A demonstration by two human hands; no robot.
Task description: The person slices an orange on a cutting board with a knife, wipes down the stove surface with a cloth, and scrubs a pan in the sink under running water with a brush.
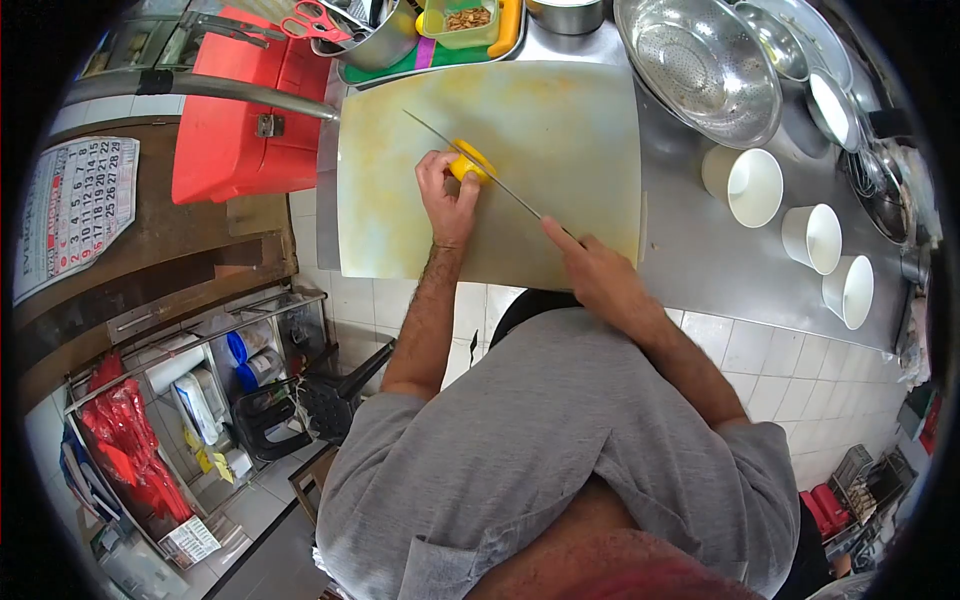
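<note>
A worn pale cutting board (580,130) lies on the steel counter. Near its middle, my left hand (448,200) is closed on a glossy yellow fruit or vegetable (463,168), fingers on its left side and thumb at its near side. I cannot make out its exact kind. My right hand (605,280) grips a long knife (520,200) by the handle at the board's near edge. The blade slants up and left across the yellow piece, its tip beyond it. Whether the edge has entered the flesh is hard to see.
Behind the board are a green container of nuts (466,20) and a pot of utensils (385,40) with red scissors (315,22). Left stands a red box (240,130) beside a metal bar (250,92). On the right are a steel colander (700,65) and several white cups (755,188).
</note>
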